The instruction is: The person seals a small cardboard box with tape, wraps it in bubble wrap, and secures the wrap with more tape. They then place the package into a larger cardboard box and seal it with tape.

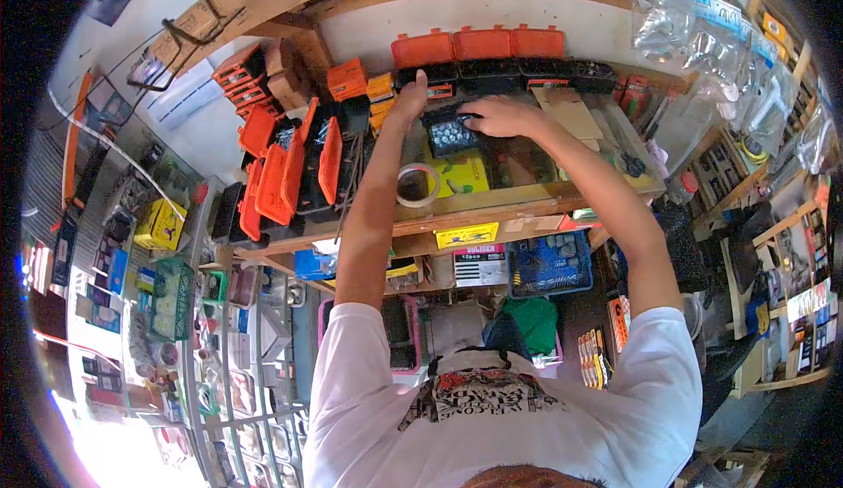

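Note:
A small black box (450, 134) filled with shiny, rounded metal pieces too small to name sits near the back of the wooden counter. My right hand (500, 117) grips its upper right edge, fingers curled over the rim. To the left of the box, my left hand (411, 101) is raised beside the black bins with orange lids (481, 44). One digit of it points up, and I see nothing held in it. A roll of tape (418, 185) lies in front, partly over a yellow printed sheet (461, 174).
Orange-lidded cases (279, 176) stand open at the left, with stacked orange boxes (241, 79) behind. Brown cardboard (566, 115) lies to the right. Below the counter is a blue basket (551, 264). Plastic packets (702, 49) hang at the upper right.

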Action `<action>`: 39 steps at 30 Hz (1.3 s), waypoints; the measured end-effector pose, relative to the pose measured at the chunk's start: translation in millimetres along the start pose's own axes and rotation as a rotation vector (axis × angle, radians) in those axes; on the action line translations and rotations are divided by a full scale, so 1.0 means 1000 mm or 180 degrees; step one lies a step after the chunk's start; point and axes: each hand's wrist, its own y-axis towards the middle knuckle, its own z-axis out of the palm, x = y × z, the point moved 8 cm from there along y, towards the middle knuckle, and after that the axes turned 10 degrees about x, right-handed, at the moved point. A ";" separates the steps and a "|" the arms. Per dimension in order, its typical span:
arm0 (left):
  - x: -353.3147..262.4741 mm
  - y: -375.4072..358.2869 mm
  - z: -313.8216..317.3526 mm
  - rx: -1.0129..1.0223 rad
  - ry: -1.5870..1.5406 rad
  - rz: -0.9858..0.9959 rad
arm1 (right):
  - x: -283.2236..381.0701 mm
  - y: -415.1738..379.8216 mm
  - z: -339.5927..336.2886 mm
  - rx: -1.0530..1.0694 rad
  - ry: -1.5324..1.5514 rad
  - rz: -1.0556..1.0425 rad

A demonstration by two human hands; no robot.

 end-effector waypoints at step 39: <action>-0.082 -0.142 0.079 0.0672 0.2090 0.1575 | 0.071 -0.105 0.038 -0.1869 -0.0816 0.0312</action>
